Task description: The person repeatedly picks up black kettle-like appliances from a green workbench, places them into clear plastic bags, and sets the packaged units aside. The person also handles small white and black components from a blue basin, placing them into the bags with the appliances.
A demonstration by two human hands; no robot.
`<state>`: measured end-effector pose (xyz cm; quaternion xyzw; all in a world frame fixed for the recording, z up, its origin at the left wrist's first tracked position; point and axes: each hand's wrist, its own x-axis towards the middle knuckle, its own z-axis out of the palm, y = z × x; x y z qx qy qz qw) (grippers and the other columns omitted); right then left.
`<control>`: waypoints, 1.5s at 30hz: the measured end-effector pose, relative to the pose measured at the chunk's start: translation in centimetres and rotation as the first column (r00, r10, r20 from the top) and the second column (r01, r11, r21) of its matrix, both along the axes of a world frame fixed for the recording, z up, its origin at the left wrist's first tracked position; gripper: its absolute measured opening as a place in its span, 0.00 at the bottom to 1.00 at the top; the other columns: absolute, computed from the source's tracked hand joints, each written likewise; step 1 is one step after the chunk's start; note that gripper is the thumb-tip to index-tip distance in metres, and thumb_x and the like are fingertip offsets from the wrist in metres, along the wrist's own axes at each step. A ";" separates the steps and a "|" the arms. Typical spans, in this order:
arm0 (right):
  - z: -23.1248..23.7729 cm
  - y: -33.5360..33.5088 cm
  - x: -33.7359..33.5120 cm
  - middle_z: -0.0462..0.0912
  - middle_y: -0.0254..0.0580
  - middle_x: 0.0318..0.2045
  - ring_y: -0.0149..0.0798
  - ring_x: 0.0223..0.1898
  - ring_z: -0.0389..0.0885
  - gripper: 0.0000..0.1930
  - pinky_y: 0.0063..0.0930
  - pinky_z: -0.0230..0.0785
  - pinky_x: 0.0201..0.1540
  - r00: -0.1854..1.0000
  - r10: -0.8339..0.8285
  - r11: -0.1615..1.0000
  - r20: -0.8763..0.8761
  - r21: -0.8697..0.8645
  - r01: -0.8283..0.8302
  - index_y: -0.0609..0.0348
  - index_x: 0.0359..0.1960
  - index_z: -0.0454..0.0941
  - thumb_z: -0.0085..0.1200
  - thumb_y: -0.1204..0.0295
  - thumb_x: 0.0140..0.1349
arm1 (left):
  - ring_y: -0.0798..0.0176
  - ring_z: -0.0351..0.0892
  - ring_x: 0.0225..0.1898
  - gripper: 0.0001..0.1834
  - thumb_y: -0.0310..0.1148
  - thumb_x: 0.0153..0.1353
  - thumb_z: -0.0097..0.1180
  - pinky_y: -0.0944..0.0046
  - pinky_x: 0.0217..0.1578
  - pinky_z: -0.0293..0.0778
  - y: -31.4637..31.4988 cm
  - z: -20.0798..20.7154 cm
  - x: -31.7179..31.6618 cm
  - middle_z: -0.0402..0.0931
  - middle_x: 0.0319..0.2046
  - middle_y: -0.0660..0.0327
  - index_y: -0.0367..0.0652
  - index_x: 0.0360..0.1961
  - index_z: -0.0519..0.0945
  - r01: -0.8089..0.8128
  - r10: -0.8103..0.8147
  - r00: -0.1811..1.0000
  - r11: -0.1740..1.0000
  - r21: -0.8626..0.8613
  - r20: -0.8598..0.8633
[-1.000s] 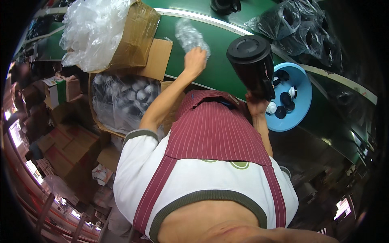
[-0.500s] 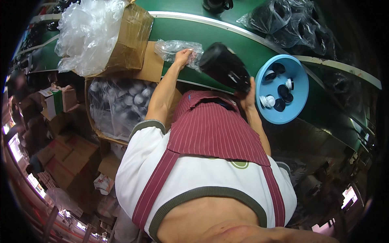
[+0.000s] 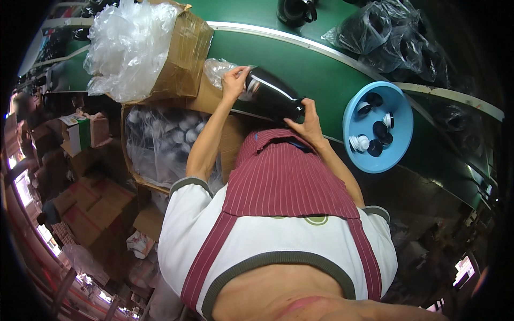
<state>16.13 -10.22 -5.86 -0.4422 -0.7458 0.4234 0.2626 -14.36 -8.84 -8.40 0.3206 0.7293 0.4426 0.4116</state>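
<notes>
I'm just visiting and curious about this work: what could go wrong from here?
The thin clear bag, pinched in the left hand, could snag or tear against the end of the black mug. The mug's glossy body, held slanted, might slip from the right hand and knock against the green surface.

Cup (image 3: 277,92) black. Small bag (image 3: 215,69) clear. Basin (image 3: 402,136) light blue; caps (image 3: 380,129) black and white. Table (image 3: 321,69) green. Apron (image 3: 292,179) maroon, thin pale stripes. Shirt (image 3: 267,230) white, collar (image 3: 278,256) dark green. Cardboard box (image 3: 187,56) brown.
</notes>
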 end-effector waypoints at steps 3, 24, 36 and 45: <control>3.1 0.6 -1.8 0.71 0.56 0.57 0.60 0.53 0.78 0.37 0.47 0.76 0.53 0.978 0.144 0.952 0.148 0.247 -0.178 0.58 0.56 0.68 0.76 0.69 0.45 | 0.63 0.83 0.20 0.12 0.39 0.65 0.65 0.63 0.22 0.75 1.1 2.1 1.8 0.85 0.22 0.56 0.41 0.39 0.89 0.342 -0.155 0.815 0.907 0.247 -0.558; 8.8 16.8 0.7 0.74 0.51 0.49 0.61 0.48 0.79 0.39 0.51 0.73 0.49 0.750 -0.628 0.773 0.208 0.276 0.571 0.46 0.62 0.70 0.73 0.53 0.49 | 0.52 0.82 0.33 0.11 0.33 0.71 0.53 0.56 0.38 0.76 9.8 9.4 13.6 0.80 0.28 0.53 0.40 0.35 0.83 0.448 -0.303 0.885 0.758 0.475 -0.353; 8.5 32.0 -4.4 0.74 0.57 0.52 0.58 0.50 0.81 0.39 0.55 0.74 0.52 0.714 -0.445 0.888 0.540 0.370 0.273 0.47 0.62 0.71 0.71 0.51 0.47 | 0.69 0.76 0.37 0.18 0.31 0.59 0.72 0.66 0.42 0.73 27.6 2.7 9.3 0.76 0.34 0.63 0.42 0.40 0.72 -0.046 -0.068 0.978 0.854 0.518 0.199; 7.6 35.6 -4.9 0.66 0.68 0.64 0.66 0.67 0.65 0.44 0.61 0.60 0.67 0.816 -0.353 0.910 0.458 0.371 0.186 0.55 0.75 0.56 0.62 0.53 0.61 | 0.73 0.69 0.33 0.29 0.28 0.53 0.78 0.72 0.39 0.71 21.4 2.2 1.5 0.71 0.31 0.66 0.46 0.40 0.63 -0.254 0.229 0.967 0.850 0.462 0.109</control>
